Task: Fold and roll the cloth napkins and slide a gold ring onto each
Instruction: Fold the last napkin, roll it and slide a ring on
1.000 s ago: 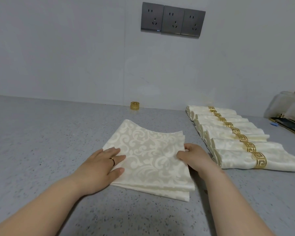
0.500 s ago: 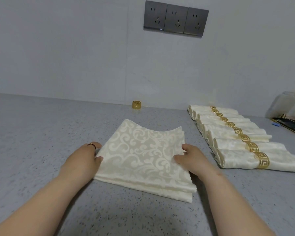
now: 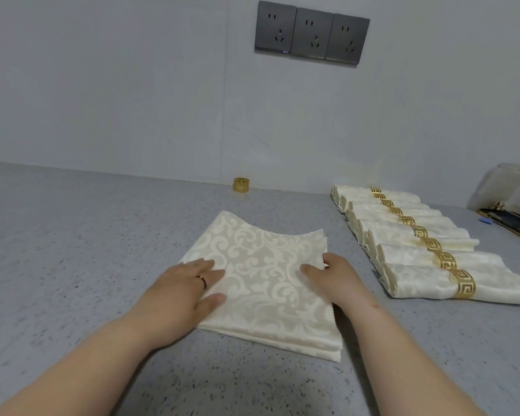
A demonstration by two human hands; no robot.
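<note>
Napkin (image 3: pixel 267 277): folded square, middle of bench (image 3: pixel 72 250), near front edge. Left hand (image 3: pixel 180 292): fingers straight, close together, flat on its left side. Right hand (image 3: pixel 330 277): thumb on top at its right side; other fingers hidden, pinch unclear. Advice: align layered edges, flatten creases before rolling. Gold ring (image 3: pixel 241 185): back edge. Box (image 3: pixel 514 187), right edge: cut off.
</note>
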